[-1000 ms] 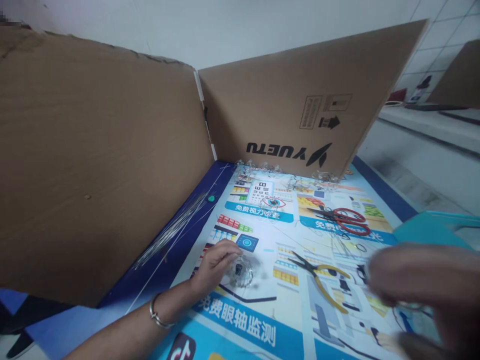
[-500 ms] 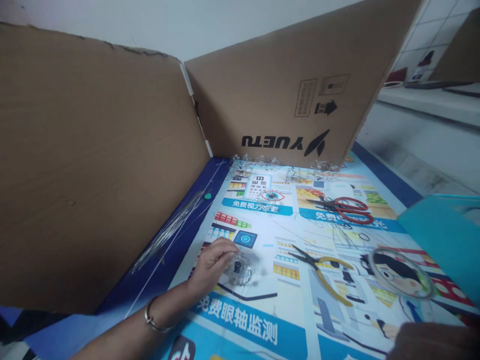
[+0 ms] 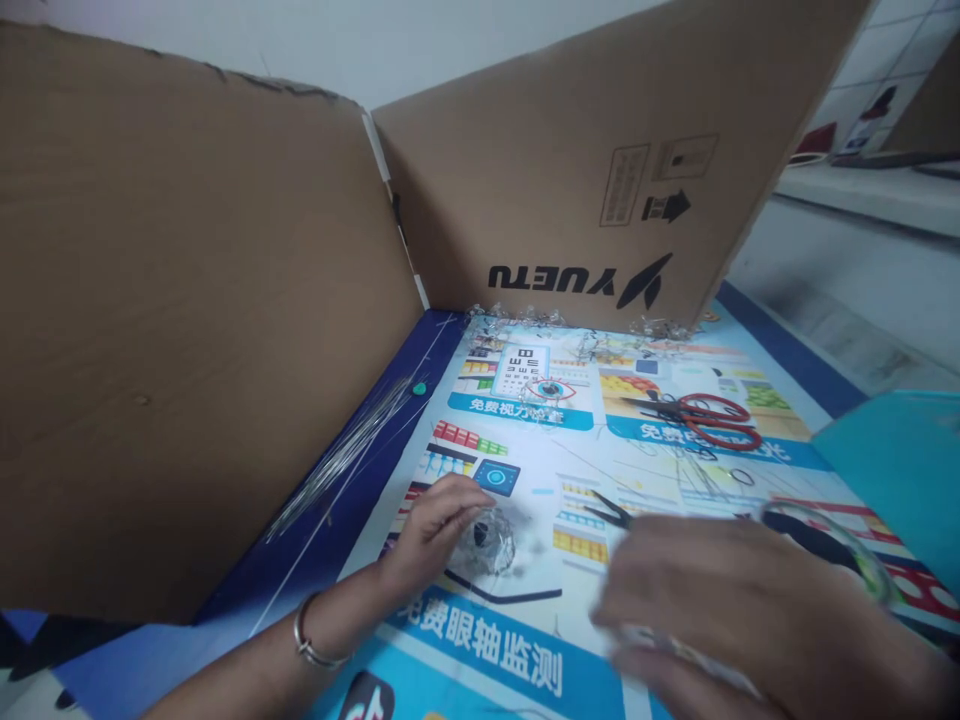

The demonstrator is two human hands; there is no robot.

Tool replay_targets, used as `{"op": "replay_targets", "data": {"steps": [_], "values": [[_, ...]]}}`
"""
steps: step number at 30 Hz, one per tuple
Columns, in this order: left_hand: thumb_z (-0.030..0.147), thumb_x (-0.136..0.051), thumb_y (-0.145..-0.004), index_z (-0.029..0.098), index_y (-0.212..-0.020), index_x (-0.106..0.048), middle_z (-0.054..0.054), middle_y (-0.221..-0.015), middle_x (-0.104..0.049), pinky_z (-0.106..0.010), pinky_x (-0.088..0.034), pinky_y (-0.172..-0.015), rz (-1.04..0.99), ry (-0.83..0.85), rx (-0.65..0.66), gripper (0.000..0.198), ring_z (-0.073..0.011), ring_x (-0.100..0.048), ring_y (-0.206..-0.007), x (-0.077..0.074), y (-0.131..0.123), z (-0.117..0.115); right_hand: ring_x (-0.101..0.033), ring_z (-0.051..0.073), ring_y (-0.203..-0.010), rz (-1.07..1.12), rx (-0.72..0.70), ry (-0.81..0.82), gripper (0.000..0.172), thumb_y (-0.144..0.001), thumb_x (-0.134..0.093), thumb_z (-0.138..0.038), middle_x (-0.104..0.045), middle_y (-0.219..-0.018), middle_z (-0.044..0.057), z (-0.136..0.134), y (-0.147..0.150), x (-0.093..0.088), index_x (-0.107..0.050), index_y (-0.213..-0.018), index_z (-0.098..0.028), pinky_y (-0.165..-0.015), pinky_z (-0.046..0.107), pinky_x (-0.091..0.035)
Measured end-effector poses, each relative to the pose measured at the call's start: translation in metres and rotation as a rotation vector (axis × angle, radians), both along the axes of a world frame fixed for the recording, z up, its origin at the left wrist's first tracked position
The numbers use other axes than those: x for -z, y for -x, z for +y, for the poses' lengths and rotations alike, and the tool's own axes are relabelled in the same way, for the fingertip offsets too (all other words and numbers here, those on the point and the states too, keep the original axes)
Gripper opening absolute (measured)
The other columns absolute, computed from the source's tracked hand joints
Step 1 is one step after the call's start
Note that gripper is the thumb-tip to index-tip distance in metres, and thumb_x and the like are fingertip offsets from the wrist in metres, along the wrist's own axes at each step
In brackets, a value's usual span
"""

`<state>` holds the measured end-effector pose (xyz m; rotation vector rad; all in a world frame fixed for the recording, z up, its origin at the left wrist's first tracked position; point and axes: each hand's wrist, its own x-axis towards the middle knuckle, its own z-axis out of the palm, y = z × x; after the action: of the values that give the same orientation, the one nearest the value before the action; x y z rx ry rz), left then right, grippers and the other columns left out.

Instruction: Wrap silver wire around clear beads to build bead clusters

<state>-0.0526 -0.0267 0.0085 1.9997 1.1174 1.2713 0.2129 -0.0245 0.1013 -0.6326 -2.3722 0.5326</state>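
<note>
My left hand [image 3: 442, 525], with a silver bangle at the wrist, has thumb and fingers pinched at the upper left edge of a clear, round, beaded-looking wire piece [image 3: 496, 545] close to the printed sheet. A dark patch shows in the middle of that piece. My right hand [image 3: 720, 590] is smeared by motion at lower right, bent over the sheet. Something pale shows beneath its fingers, but I cannot make it out. Pliers [image 3: 616, 512] lie under this hand; only their dark jaws show, their yellow handles being covered.
Red-handled scissors [image 3: 697, 415] lie farther back, near loose wire bits. A round clear-rimmed dish or roll [image 3: 832, 535] sits at right, before a turquoise box [image 3: 900, 470]. Thin wires [image 3: 341, 455] lie along the left cardboard panel [image 3: 210, 340]. Clear pieces [image 3: 517, 320] line the back panel.
My right hand has come in from the lower right corner, moving left and up over the yellow-handled pliers. My left hand keeps its pinch on the clear piece. The view has shifted slightly.
</note>
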Motion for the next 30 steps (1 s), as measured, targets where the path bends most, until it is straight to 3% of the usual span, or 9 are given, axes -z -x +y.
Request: {"op": "replay_targets", "data": {"steps": [2, 4, 9, 16, 22, 26, 30], "values": [[0.018, -0.048, -0.091, 0.019, -0.101, -0.067, -0.008, -0.090, -0.062, -0.030, -0.047, -0.077, 0.003, 0.015, 0.009, 0.021, -0.0180, -0.058, -0.088, -0.004, -0.003, 0.000, -0.063, 0.017, -0.076, -0.128, 0.028, 0.086, 0.016, -0.087, -0.051, -0.026, -0.067, -0.086, 0.003, 0.019, 0.017, -0.004, -0.067, -0.090, -0.027, -0.069, 0.027, -0.048], [0.019, -0.047, -0.092, 0.018, -0.101, -0.067, -0.008, -0.087, -0.061, -0.029, -0.046, -0.073, 0.008, 0.022, 0.007, 0.023, -0.0173, -0.058, -0.084, -0.007, -0.007, 0.000, -0.062, 0.018, -0.082, -0.170, 0.048, 0.161, 0.018, -0.084, -0.055, -0.021, -0.066, -0.093, 0.004, 0.033, 0.033, 0.005, -0.065, -0.098, -0.023, -0.072, 0.028, -0.047], [0.018, -0.053, -0.089, 0.016, -0.093, -0.069, -0.007, -0.084, -0.062, -0.028, -0.045, -0.075, 0.004, 0.028, 0.041, 0.017, -0.0165, -0.058, -0.082, -0.011, -0.019, 0.008, -0.056, 0.014, -0.068, -0.147, 0.112, 0.352, 0.026, -0.076, -0.061, -0.021, -0.061, -0.086, 0.001, 0.041, 0.053, 0.045, -0.061, -0.102, -0.023, -0.063, 0.026, -0.044], [0.018, -0.055, -0.086, 0.015, -0.089, -0.066, -0.006, -0.083, -0.064, -0.027, -0.044, -0.075, -0.031, 0.130, 0.046, 0.012, -0.0167, -0.058, -0.081, -0.021, -0.033, 0.022, -0.055, 0.013, -0.062, 0.046, 0.226, 0.645, 0.019, -0.080, -0.051, -0.022, -0.060, -0.070, -0.003, 0.041, 0.053, 0.066, -0.058, -0.097, -0.022, -0.055, 0.023, -0.041], [0.027, -0.052, -0.088, 0.016, -0.094, -0.062, -0.006, -0.090, -0.061, -0.028, -0.044, -0.077, -0.109, 0.274, 0.067, 0.016, -0.0175, -0.057, -0.086, -0.021, -0.026, 0.025, -0.048, 0.011, -0.054, 0.188, 0.245, 0.816, 0.018, -0.083, -0.049, -0.031, -0.052, -0.063, -0.004, 0.039, 0.046, 0.081, -0.059, -0.095, -0.021, -0.049, 0.021, -0.039], [0.030, -0.050, -0.089, 0.015, -0.097, -0.060, -0.006, -0.092, -0.060, -0.028, -0.044, -0.077, -0.152, 0.325, 0.053, 0.020, -0.0178, -0.056, -0.088, -0.019, -0.019, 0.027, -0.051, 0.011, -0.057, 0.209, 0.252, 0.865, 0.023, -0.084, -0.050, -0.035, -0.054, -0.069, -0.003, 0.039, 0.044, 0.085, -0.058, -0.100, -0.021, -0.051, 0.022, -0.043], [0.030, -0.051, -0.088, 0.015, -0.086, -0.062, -0.004, -0.082, -0.061, -0.026, -0.042, -0.073, -0.067, 0.310, 0.015, 0.020, -0.0165, -0.056, -0.080, -0.018, -0.016, 0.028, -0.052, 0.012, -0.059, 0.217, 0.277, 0.883, 0.024, -0.083, -0.052, -0.037, -0.056, -0.072, -0.001, 0.038, 0.044, 0.083, -0.058, -0.099, -0.020, -0.052, 0.022, -0.045]]}}
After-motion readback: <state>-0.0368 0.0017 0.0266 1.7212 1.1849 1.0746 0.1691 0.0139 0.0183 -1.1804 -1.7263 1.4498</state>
